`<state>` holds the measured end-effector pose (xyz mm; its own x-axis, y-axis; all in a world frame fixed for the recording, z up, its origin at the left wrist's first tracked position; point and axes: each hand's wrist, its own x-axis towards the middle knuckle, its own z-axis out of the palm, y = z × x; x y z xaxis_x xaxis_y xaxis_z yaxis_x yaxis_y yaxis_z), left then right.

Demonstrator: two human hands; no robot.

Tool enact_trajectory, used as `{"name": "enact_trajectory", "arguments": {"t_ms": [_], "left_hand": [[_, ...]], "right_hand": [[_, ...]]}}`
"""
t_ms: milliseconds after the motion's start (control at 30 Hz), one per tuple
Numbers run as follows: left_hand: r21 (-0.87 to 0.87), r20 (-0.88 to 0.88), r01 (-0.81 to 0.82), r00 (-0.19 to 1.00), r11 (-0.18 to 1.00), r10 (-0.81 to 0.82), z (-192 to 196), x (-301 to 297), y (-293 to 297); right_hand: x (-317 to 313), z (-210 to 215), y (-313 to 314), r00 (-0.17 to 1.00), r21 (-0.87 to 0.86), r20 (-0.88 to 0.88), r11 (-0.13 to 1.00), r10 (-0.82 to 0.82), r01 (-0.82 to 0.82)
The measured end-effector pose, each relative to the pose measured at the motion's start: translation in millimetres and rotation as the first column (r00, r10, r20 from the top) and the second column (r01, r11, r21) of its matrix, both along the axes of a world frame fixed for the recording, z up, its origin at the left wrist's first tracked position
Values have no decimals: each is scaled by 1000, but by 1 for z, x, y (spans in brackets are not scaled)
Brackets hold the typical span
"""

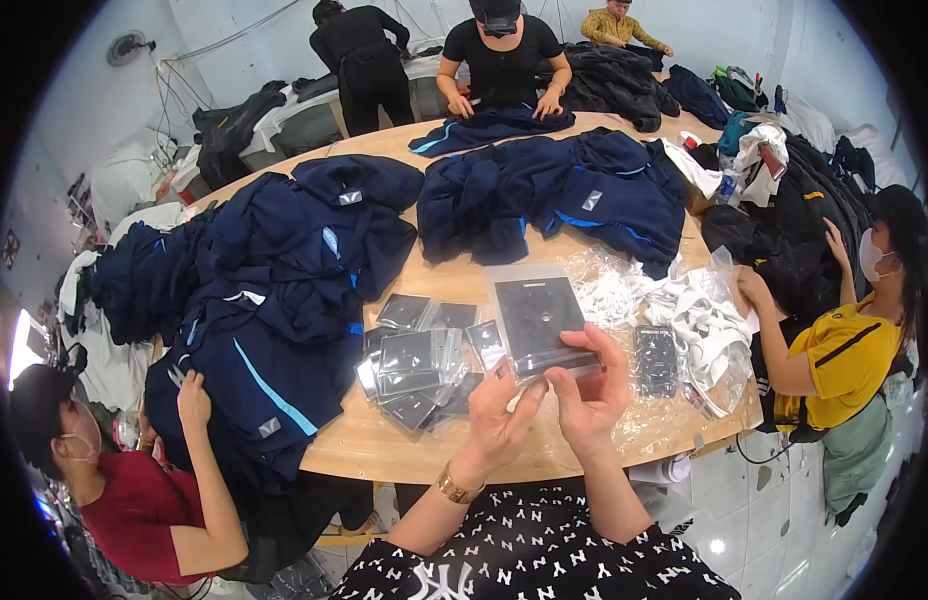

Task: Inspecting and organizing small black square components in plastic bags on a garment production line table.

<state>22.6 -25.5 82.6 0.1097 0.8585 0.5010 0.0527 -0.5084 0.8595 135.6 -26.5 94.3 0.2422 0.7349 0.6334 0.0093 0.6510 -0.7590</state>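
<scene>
In front of me, a clear plastic packet with a black card inside (542, 322) is held up over the wooden table (424, 440). My left hand (501, 412), with a gold watch on its wrist, pinches the packet's lower left corner. The fingers of my right hand (594, 390) are closed on its lower right side, some of them hidden behind it. Just left of my hands lies a loose pile of similar packets (412, 362), each with a dark card. To the right, another dark packet (655, 360) rests beside crumpled white material and clear plastic (699, 330).
Navy garments with light blue stripes (284, 250) heap up at the left, and more (554, 190) lie at the far middle. Co-workers sit close on both sides: a red sleeve (134, 510) left, a yellow shirt (844, 345) right. Another person (499, 60) handles a garment across the table.
</scene>
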Motion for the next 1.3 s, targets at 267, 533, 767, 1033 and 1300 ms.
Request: {"name": "enact_trajectory", "arguments": {"t_ms": [267,533,767,1033,1300], "left_hand": [[-90,148,22,989,996,-8,-5,-6,7],[85,-122,-64,990,994,74,5,-5,6],[107,-157,-1,987,994,18,-8,-8,10],[-430,379,311,914,848,-143,-18,-25,23],[-316,169,33,985,948,22,-26,-20,23]], "right_hand": [[10,3,7,974,-64,-14,972,225,-225],[2,5,8,962,-158,-191,961,194,-225],[7,1,12,966,-214,-187,953,177,-216],[14,0,13,975,-138,-8,965,223,-222],[19,-23,21,910,-396,-359,850,205,-348]]}}
